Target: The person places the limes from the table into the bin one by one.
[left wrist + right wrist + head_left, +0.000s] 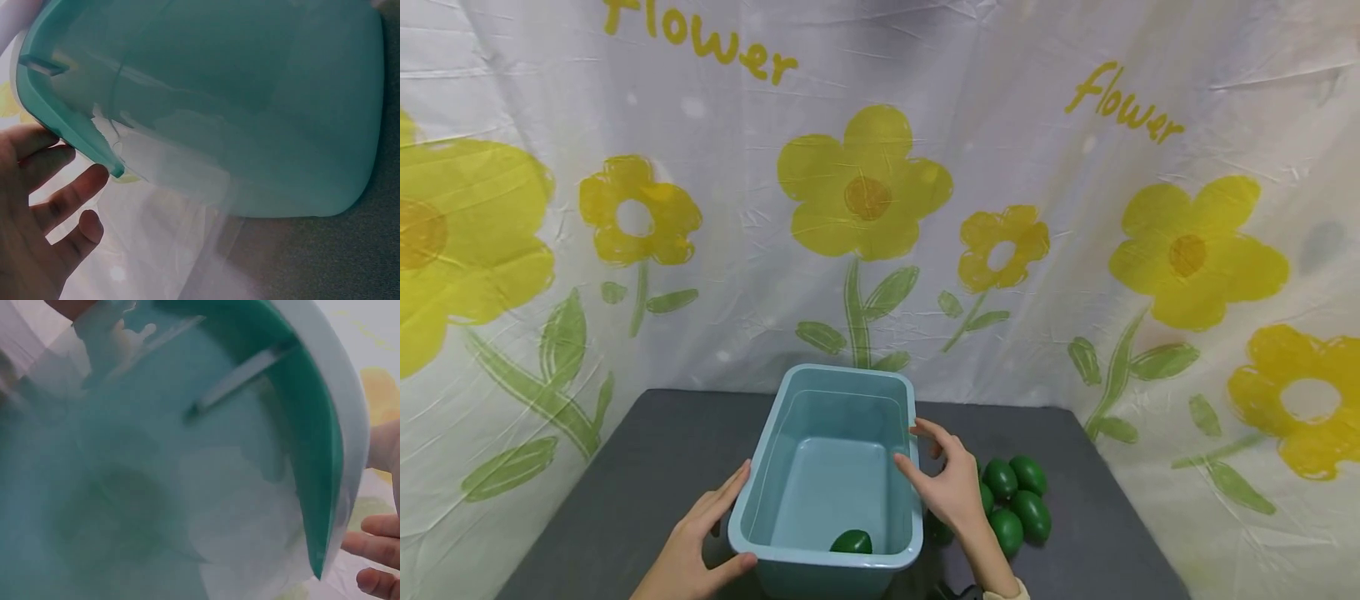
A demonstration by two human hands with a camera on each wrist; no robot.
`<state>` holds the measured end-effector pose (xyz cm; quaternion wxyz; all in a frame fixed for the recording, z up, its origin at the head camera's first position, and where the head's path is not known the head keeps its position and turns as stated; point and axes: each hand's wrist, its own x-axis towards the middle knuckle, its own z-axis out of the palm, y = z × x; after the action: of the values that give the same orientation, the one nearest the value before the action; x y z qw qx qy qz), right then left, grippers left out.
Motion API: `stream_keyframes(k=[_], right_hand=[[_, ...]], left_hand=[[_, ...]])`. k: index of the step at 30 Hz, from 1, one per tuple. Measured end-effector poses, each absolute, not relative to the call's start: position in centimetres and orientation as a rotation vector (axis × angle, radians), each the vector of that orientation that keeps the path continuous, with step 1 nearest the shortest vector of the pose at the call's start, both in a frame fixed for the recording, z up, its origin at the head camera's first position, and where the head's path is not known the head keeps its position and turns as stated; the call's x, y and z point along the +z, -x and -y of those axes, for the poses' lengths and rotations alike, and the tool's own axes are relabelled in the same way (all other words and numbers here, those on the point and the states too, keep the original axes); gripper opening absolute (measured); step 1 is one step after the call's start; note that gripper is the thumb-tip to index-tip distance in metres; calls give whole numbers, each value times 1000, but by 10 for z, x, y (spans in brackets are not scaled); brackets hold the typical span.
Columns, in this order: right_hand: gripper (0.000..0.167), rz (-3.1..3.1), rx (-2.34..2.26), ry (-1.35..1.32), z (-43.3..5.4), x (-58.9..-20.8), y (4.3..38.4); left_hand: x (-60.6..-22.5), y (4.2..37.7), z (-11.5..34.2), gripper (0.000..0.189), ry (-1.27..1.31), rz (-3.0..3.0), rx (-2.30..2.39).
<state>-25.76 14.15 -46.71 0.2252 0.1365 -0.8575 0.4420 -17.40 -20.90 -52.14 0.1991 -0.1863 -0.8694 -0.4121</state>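
Note:
A pale blue-green plastic basin stands on the dark table, with one dark green, avocado-like fruit on its floor near the close end. My left hand lies along the left rim with fingers extended and thumb at the near corner. In the left wrist view its fingertips are spread by the basin's rim. My right hand is at the right rim, fingers loosely bent, thumb reaching over the basin's inside. The right wrist view shows its fingers apart outside the rim.
Several more of the green fruits lie grouped on the table right of the basin, partly hidden behind my right hand. The dark tabletop ends at a white curtain printed with yellow flowers, which hangs behind and on both sides.

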Motion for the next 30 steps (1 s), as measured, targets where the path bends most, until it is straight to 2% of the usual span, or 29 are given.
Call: stream_keyframes(k=[18, 30], right_hand=[[52, 2342, 1184, -168, -187, -461, 245], [54, 2363, 1309, -32, -198, -477, 233]], left_hand=[[-524, 174, 207, 95, 485, 2456, -1191], [-523, 174, 209, 94, 447, 2473, -1181]])
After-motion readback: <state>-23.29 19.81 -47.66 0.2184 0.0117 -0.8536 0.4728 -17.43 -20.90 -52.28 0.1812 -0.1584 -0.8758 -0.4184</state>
